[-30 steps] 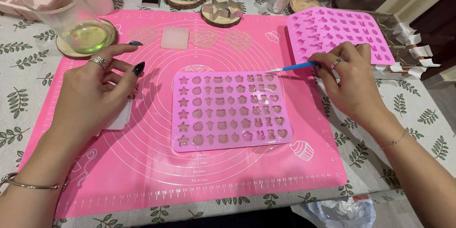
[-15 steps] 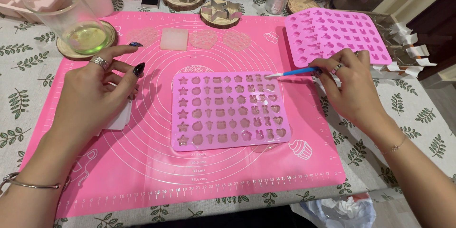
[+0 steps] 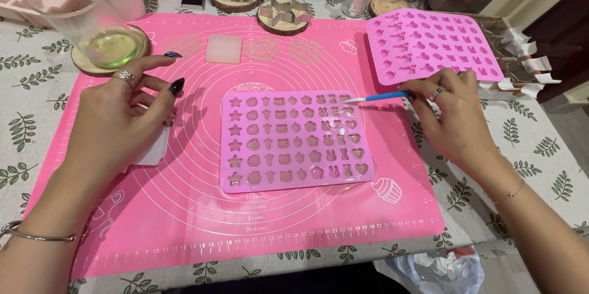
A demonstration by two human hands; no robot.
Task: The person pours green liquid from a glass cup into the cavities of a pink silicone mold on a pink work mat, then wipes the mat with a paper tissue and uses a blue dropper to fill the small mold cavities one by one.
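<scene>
Pink silicone mould sheet with rows of small shaped cavities (image 3: 296, 141) lying flat at the centre of the pink silicone baking mat (image 3: 184, 208). The right hand (image 3: 457, 119), fingers pinched on a slim blue-handled pointed tool (image 3: 375, 97), is nearer; the tool's long axis runs right to left, tip over the sheet's far right corner. The left hand (image 3: 119, 125), fingers loosely spread, rests on a white card (image 3: 153, 150) left of the sheet.

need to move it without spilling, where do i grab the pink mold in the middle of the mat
Grip the pink mold by its two short plain borders, one hand from each side, and keep it level. It lies flat on the mat, it looks floppy, and its cavities look filled. The right hand holds a blue tool at its top right corner.
</scene>
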